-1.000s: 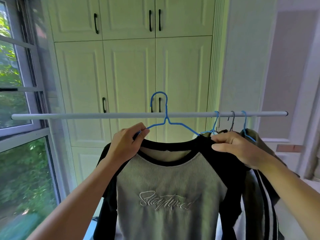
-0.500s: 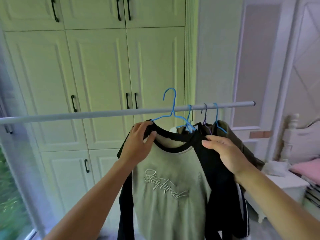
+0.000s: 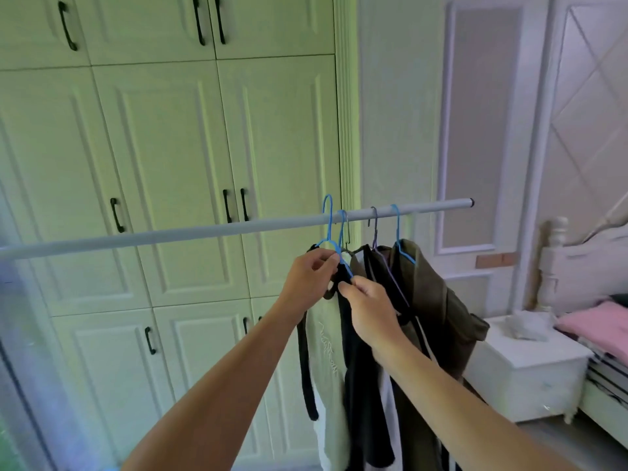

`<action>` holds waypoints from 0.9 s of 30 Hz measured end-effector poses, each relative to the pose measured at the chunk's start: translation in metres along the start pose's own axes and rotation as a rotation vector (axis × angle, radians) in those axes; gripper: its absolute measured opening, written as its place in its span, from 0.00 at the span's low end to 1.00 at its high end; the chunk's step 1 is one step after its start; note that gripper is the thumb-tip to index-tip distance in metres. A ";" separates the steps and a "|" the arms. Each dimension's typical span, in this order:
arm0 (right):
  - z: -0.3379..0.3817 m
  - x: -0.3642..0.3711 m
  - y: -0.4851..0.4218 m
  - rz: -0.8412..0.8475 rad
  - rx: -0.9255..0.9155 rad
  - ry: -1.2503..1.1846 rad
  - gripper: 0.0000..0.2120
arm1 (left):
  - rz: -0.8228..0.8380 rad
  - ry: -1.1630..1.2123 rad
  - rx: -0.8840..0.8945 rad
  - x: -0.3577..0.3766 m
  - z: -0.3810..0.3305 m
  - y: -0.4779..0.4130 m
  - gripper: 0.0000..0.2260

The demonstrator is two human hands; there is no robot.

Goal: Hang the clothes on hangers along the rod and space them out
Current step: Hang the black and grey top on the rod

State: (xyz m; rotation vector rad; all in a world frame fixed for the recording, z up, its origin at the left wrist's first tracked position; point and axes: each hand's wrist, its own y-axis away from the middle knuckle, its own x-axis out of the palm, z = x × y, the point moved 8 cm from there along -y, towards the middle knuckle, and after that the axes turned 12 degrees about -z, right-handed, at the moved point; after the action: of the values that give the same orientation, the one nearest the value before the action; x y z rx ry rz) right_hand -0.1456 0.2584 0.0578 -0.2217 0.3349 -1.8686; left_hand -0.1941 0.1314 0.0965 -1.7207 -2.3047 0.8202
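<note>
L hand (image 3: 311, 277) & R hand (image 3: 368, 307) both pinch blue hanger (image 3: 330, 226) w/ shirt (image 3: 326, 351). Risk: hook snags neighbour hanger (image 3: 340, 232) just above hands, crowding rod (image 3: 204, 233).

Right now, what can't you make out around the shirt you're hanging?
Head view only:
Rod: left end cut off by the frame edge.
Shirt: lettering unreadable, seen edge-on; hem below the bottom edge.
Blue hanger: shoulders hidden by the left hand, right hand and the collar.
</note>
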 end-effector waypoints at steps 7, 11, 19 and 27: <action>-0.016 -0.002 0.001 0.005 -0.048 0.048 0.16 | 0.007 -0.013 -0.067 0.019 0.008 -0.007 0.11; -0.019 -0.008 -0.003 0.108 -0.083 0.225 0.18 | 0.025 -0.063 -0.067 0.022 0.017 -0.009 0.10; 0.006 -0.076 -0.027 -0.202 -0.490 0.398 0.09 | 0.056 -0.060 -0.035 0.033 0.030 -0.002 0.11; -0.024 -0.089 -0.034 -0.183 -0.506 0.860 0.07 | -0.059 -0.099 0.043 0.035 0.027 0.002 0.07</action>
State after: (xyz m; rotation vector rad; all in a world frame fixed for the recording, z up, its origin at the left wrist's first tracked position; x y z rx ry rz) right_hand -0.1553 0.3561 0.0480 0.2428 1.4173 -1.9478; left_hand -0.2158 0.1549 0.0658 -1.6207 -2.3699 0.9569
